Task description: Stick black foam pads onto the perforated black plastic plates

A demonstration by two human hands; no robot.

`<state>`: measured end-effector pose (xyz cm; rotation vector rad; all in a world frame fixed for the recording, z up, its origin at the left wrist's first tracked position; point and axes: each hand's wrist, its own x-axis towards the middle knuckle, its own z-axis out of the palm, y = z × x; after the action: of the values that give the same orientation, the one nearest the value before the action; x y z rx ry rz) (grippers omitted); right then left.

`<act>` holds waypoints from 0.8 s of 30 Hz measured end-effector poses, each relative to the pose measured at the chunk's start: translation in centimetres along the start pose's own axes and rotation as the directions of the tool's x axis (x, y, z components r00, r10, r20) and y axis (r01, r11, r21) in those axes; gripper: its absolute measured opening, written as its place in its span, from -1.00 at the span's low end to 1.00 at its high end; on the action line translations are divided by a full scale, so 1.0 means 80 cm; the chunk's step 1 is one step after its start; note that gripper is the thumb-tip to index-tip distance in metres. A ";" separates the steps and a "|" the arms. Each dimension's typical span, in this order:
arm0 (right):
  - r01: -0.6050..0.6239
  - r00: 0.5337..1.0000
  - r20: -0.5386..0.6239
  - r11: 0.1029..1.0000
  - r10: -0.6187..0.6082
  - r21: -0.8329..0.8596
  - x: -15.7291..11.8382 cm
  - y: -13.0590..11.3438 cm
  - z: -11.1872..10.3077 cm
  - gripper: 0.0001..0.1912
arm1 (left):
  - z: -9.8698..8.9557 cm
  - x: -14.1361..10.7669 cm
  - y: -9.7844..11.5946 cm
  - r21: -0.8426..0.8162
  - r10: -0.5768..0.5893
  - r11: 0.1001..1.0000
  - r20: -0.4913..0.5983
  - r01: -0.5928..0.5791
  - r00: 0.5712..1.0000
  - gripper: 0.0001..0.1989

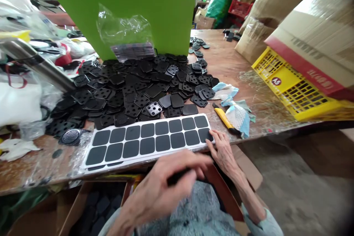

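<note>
1. A white backing sheet (149, 141) carrying two rows of dark rounded-square pads is seen lying flat at the near edge of the wooden table (235, 66), just in front of the person.
2. The sheet's long axis is laid left to right along the table edge, tilted slightly so that the right end sits farther from the camera than the left end.
3. The right hand (221, 151) is placed at the sheet's right end; its fingertips are spread narrowly and rest on the corner pad (206, 135) of the near row, touching it rather than gripping it.
4. The left hand (166, 188) is held lower and nearer the body, just below the sheet's near edge; its fingers are curled around a small dark piece (177, 177), though exactly what that piece is cannot be told because of blur.
5. The sheet therefore lies ahead of both hands, and the right hand is the nearer one, being already in contact.
6. Behind the sheet, a heap of black plastic squares (132, 88) is spread out, with a yellow-handled knife (224, 118) and crumpled cloth just to the right.
</note>
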<state>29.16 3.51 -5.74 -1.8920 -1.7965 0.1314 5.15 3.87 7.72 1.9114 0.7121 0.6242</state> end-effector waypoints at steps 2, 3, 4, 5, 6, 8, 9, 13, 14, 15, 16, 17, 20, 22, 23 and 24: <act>-0.001 1.000 -0.013 1.000 0.001 -0.019 -0.002 0.000 0.002 -0.66 | 0.002 0.017 -0.050 0.400 -0.049 0.905 -0.244 0.146 0.969 -0.64; 0.001 1.000 -0.020 1.000 -0.002 -0.026 -0.003 -0.001 0.003 -0.66 | 0.004 0.019 -0.077 0.558 -0.040 0.798 -0.328 0.228 0.944 -0.61; 0.007 1.000 -0.026 0.999 -0.007 -0.032 -0.004 -0.002 0.003 -0.66 | 0.005 0.016 -0.103 0.656 -0.050 0.695 -0.366 0.296 0.929 -0.57; 0.013 0.999 -0.031 0.999 -0.015 -0.036 -0.005 -0.004 0.003 -0.66 | 0.006 0.010 -0.125 0.713 -0.059 0.619 -0.376 0.329 0.925 -0.56; 0.020 0.999 -0.034 0.999 -0.021 -0.041 -0.006 -0.007 0.003 -0.66 | 0.005 0.002 -0.142 0.751 -0.064 0.564 -0.375 0.343 0.925 -0.56; 0.030 0.999 -0.032 0.998 -0.032 -0.054 -0.007 -0.014 0.000 -0.66 | 0.001 -0.013 -0.161 0.793 -0.059 0.507 -0.358 0.337 0.932 -0.56; 0.036 0.999 -0.026 0.997 -0.038 -0.061 -0.008 -0.017 -0.001 -0.66 | -0.002 -0.019 -0.164 0.804 -0.051 0.495 -0.352 0.330 0.935 -0.55; 0.049 0.999 -0.016 0.996 -0.050 -0.077 -0.009 -0.021 -0.003 -0.66 | -0.008 -0.022 -0.158 0.804 -0.029 0.495 -0.365 0.331 0.931 -0.58; 0.054 0.998 -0.019 0.996 -0.056 -0.075 -0.008 -0.020 -0.003 -0.66 | -0.007 -0.020 -0.156 0.794 -0.027 0.505 -0.378 0.339 0.926 -0.60; 0.061 0.998 -0.023 0.995 -0.063 -0.073 -0.008 -0.017 -0.002 -0.67 | -0.004 -0.016 -0.154 0.782 -0.021 0.519 -0.392 0.345 0.920 -0.62; 0.070 0.997 -0.024 0.995 -0.072 -0.067 -0.007 -0.014 -0.001 -0.68 | -0.001 -0.011 -0.152 0.769 -0.012 0.536 -0.405 0.347 0.914 -0.64; 0.080 0.996 -0.022 0.995 -0.082 -0.058 -0.006 -0.012 0.000 -0.69 | 0.003 -0.006 -0.151 0.757 -0.001 0.555 -0.413 0.344 0.911 -0.64; 0.084 0.996 -0.021 0.995 -0.085 -0.045 -0.002 -0.007 -0.001 -0.77 | 0.017 0.017 -0.147 0.736 0.046 0.610 -0.404 0.295 0.913 -0.61; 0.078 0.996 -0.033 0.995 -0.080 -0.059 0.001 -0.007 -0.006 -0.83 | 0.027 0.034 -0.144 0.728 0.072 0.640 -0.376 0.246 0.924 -0.61; 0.081 0.996 -0.034 0.995 -0.083 -0.058 0.004 -0.009 -0.009 -0.85 | 0.032 0.042 -0.144 0.727 0.081 0.651 -0.354 0.220 0.932 -0.61; 0.088 0.996 -0.027 0.995 -0.089 -0.040 0.007 -0.011 -0.014 -0.88 | 0.036 0.049 -0.144 0.726 0.085 0.659 -0.333 0.197 0.939 -0.62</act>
<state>28.89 3.73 -4.28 -1.8273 -1.8730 0.0381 7.43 9.03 -3.42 2.5545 1.4298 0.6879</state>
